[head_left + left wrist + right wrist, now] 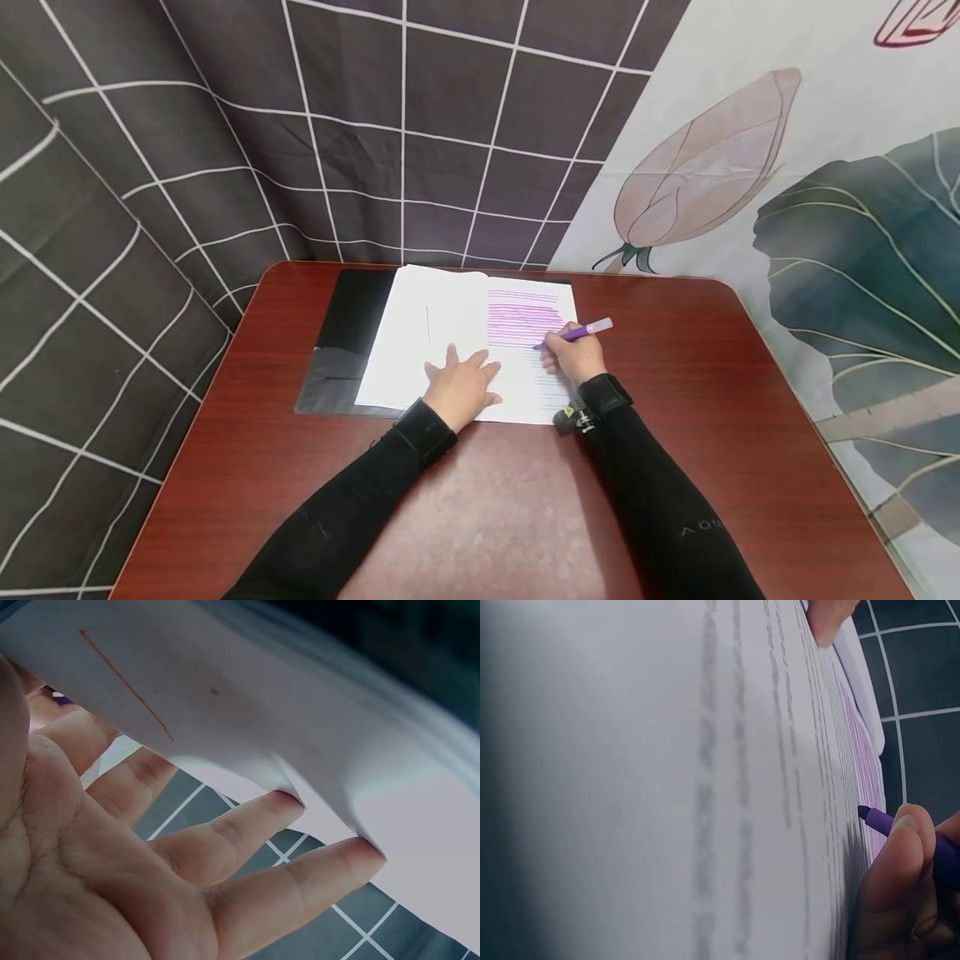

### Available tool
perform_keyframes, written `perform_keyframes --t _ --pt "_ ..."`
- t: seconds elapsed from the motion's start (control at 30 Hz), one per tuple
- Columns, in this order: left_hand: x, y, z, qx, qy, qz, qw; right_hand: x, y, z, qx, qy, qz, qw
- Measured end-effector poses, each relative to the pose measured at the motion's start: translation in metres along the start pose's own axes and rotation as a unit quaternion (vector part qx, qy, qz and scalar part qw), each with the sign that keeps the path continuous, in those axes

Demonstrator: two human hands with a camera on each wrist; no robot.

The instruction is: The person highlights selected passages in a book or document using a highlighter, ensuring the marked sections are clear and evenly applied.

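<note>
Left hand [461, 385]: palm down, fingers straight and spread, pressing flat on the open booklet [465, 346]. It grasps nothing. In the left wrist view the fingertips [367, 851] touch the white paper [247, 712], which bears one thin reddish line.

Right hand [573, 354]: fingers curled around a purple marker [577, 333], pinching it near the tip. The marker tip meets the right-hand page just below a block of purple strokes [525, 315] that covers the upper lines of printed text. In the right wrist view the marker tip [874, 817] rests against the page beside the purple-coloured lines, with uncoloured grey text lines running below them.

Booklet: lies open at the far middle of the reddish-brown desk [712, 392], its left edge overlapping a black mat [345, 333]. The left page is nearly blank.

Both forearms wear black sleeves with a black wrist strap [603, 396] on each.

Surroundings: a dark grid-patterned cloth [225, 150] hangs behind and left of the desk; a flower-and-leaf print [787, 183] hangs to the right
</note>
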State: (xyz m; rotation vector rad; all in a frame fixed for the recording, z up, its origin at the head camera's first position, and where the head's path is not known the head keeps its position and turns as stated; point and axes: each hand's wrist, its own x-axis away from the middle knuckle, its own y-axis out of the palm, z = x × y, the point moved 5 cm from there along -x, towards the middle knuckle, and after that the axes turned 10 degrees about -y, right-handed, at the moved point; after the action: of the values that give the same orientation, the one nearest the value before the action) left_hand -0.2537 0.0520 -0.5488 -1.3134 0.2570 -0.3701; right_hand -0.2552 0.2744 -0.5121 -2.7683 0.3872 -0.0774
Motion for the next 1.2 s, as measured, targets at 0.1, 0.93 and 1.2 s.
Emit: perform_keyframes --t 0.1,0.93,1.2 --pt "0.003 -0.005 0.002 -0.008 0.002 0.002 1.0 0.001 -0.005 0.001 0.005 -0.005 0.004 1.0" --pt "0.007 -0.014 0.004 0.007 0.003 -0.004 1.0 0.0 -0.037 0.012 -0.011 0.017 0.017 1.0" --pt "-0.002 0.001 -0.001 0.016 0.005 -0.004 0.9998 0.001 -0.045 0.017 -0.013 0.026 0.02 0.999"
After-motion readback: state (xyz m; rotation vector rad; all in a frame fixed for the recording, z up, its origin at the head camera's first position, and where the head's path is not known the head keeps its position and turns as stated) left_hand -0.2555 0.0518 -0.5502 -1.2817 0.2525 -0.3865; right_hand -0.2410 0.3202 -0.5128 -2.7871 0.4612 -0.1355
